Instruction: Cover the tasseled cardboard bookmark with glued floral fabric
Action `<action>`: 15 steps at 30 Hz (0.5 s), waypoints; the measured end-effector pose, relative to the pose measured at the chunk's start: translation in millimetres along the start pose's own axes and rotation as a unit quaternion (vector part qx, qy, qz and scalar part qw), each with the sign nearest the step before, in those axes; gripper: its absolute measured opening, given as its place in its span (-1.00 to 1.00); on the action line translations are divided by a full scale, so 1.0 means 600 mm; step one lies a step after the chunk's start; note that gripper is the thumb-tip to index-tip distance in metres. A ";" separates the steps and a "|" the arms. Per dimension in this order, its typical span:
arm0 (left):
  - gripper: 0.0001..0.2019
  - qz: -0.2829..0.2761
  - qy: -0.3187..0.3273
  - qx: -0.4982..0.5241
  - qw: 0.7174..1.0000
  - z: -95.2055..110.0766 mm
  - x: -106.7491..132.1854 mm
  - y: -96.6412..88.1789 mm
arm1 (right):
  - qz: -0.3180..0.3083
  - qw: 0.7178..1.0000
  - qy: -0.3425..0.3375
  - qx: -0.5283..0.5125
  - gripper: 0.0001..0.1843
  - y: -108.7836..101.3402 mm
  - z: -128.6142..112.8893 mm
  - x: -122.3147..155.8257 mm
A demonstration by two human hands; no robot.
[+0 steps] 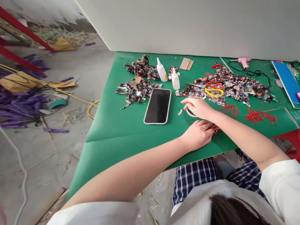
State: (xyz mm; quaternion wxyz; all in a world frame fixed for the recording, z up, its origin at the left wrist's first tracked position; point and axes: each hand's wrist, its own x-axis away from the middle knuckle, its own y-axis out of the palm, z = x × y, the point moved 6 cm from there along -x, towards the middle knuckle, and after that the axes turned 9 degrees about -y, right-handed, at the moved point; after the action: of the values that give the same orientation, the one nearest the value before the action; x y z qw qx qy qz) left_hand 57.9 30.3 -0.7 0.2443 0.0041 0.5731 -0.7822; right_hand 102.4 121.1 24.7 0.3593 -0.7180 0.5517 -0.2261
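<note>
My left hand [197,135] rests low over the green table [124,137]. Its fingers curl round a small dark-red item [215,127], mostly hidden beneath my right forearm. Just beyond it, my right hand [197,107] bends its fingers over a white roll of tape [191,114], gripping its edge. A short white strip [180,112] lies left of the roll. Farther left is a phone [157,106] in a pale case, screen up. Scissors [213,88] with red and yellow handles lie on dark floral fabric [243,84] past my right hand.
Two white squeeze bottles [161,70] stand at the back near floral scraps [140,90]. Red cord bundles [254,116] lie right of my forearm. A pink glue gun [244,63] and a blue board [287,82] are at the far right. A white panel [187,28] borders the back.
</note>
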 end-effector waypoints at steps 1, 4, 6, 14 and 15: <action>-0.73 -0.001 0.004 -0.008 1.000 0.001 0.000 0.001 | -0.003 1.000 -0.003 -0.002 -0.67 -0.003 -0.001 0.001; -0.73 -0.004 0.011 -0.033 0.999 0.004 -0.002 0.004 | 0.010 1.000 -0.014 0.001 -0.66 -0.023 0.001 0.016; -0.73 -0.005 0.015 -0.044 0.999 0.007 -0.002 0.004 | 0.028 0.999 -0.017 0.015 -0.67 -0.039 0.007 0.042; -0.73 -0.033 0.052 -0.076 0.995 0.017 0.009 -0.004 | 0.158 0.979 -0.009 0.129 -0.74 -0.066 0.061 0.264; -0.71 -0.036 0.055 -0.078 0.995 0.017 0.011 -0.005 | 0.173 0.975 -0.008 0.142 -0.75 -0.062 0.066 0.289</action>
State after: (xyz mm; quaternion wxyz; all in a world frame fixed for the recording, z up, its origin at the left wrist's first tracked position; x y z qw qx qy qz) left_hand 53.9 19.5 3.4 0.1840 0.0070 0.6448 -0.7419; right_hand 204.6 -29.0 15.6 0.4953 -0.5552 0.6270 -0.2310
